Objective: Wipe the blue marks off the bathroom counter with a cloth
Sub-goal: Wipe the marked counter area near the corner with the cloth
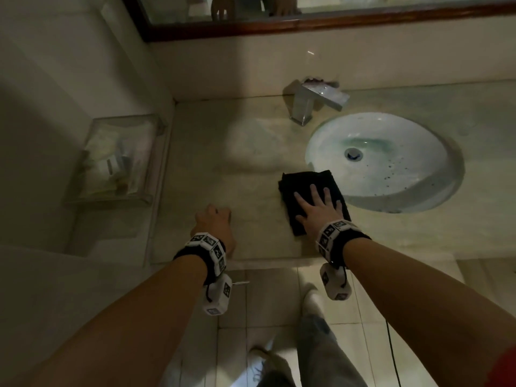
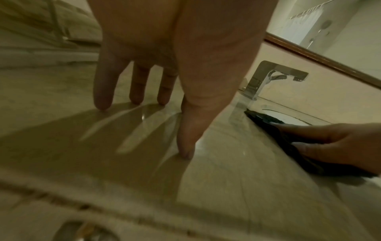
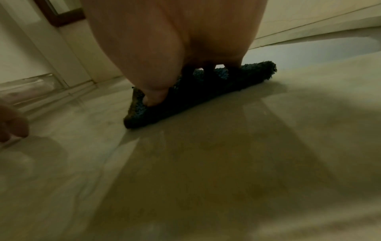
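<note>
A dark folded cloth [image 1: 304,185] lies on the pale marble counter [image 1: 223,169], just left of the sink. My right hand [image 1: 315,203] presses flat on the cloth with fingers spread and straight. In the right wrist view the cloth [image 3: 243,76] looks dark blue-grey under my palm. My left hand [image 1: 215,219] rests on the bare counter near its front edge, left of the cloth; in the left wrist view its fingertips [image 2: 103,104] touch the marble, fingers straight. I see no blue marks on the counter in this dim light.
A white oval sink [image 1: 418,174] with bluish residue near its drain sits at the right. A chrome tap [image 1: 310,103] stands behind it. A clear tray of toiletries [image 1: 122,160] is on a lower shelf at the left. A wood-framed mirror [image 1: 307,22] runs along the back wall.
</note>
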